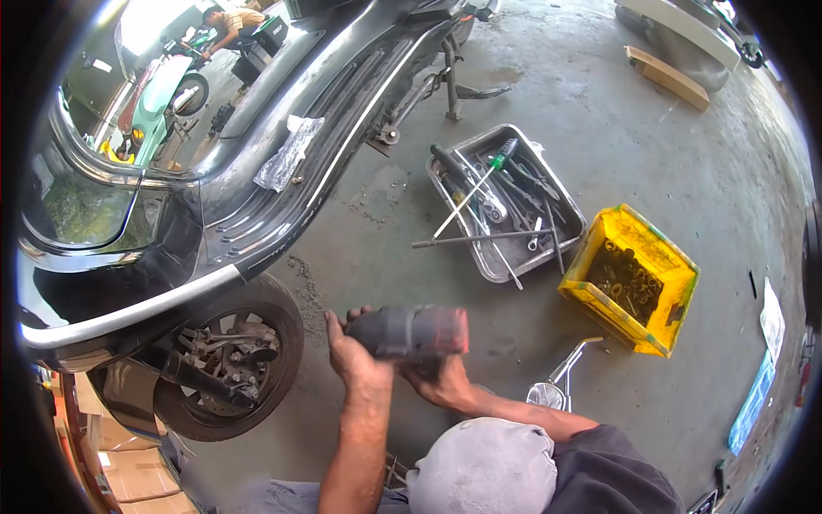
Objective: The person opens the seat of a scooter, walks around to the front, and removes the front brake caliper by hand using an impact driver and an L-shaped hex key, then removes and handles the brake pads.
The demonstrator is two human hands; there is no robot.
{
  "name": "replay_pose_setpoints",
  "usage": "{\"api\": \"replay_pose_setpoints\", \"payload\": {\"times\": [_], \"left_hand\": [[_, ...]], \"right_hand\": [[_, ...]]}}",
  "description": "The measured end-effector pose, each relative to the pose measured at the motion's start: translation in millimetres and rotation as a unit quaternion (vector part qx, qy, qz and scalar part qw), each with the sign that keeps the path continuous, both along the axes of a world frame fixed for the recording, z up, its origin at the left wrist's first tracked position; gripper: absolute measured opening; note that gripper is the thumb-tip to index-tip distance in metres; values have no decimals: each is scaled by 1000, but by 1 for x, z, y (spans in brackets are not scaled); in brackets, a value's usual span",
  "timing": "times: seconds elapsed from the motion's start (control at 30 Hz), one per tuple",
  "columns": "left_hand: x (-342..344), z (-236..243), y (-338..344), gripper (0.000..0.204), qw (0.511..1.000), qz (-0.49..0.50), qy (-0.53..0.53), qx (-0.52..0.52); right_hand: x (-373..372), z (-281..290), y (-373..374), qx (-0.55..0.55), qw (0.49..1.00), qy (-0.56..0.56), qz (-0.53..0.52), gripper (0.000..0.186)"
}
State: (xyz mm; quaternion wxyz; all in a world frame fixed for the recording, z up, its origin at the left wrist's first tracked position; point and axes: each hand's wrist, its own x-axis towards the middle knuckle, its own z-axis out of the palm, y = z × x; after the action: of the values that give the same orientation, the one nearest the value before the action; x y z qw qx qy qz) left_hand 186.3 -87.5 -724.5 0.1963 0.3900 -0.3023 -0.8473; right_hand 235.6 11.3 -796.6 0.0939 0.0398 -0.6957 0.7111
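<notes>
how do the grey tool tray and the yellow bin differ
The tool tray is grey; the bin is yellow. The tray looks shallow, while the bin has taller walls. The tray holds hand tools; the bin holds small loose parts. Both rest on the floor.

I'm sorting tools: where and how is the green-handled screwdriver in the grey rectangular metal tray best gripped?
Probably its thick green handle, from above: it lies over other tools in the tray, top exposed, while the thin straight shaft slants beyond the tray's left side.

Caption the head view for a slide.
Left hand and right hand hold a red-ended tool beside a scooter, near a tray and yellow bin.
</notes>
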Motion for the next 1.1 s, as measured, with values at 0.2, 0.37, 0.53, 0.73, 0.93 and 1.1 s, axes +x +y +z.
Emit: {"api": "replay_pose_setpoints", "payload": {"times": [0.2, 0.37, 0.53, 0.73, 0.93, 1.1], "left_hand": [[35, -18, -54, 26, 998, -26, -60, 18], [6, -3, -25, 32, 986, -107, -125, 2], [37, -13, -66, 33, 984, -162, -69, 25], [39, -5, -58, 33, 984, -159, -66, 42], [37, -5, -57, 33, 980, -182, -81, 13], [41, -7, -58, 31, 981, -181, -66, 18]], "right_hand": [[-135, -43, 85, 310, 943, 115, -37, 8], [-368, -163, 200, 736, 668, 49, 102, 23], [-351, -111, 113, 528, 846, -75, 10, 27], [-356, -108, 108, 625, 773, -92, 48, 23], [-373, -132, 122, 625, 771, -93, 72, 25], [-359, -125, 122, 593, 790, -134, 73, 26]]}}
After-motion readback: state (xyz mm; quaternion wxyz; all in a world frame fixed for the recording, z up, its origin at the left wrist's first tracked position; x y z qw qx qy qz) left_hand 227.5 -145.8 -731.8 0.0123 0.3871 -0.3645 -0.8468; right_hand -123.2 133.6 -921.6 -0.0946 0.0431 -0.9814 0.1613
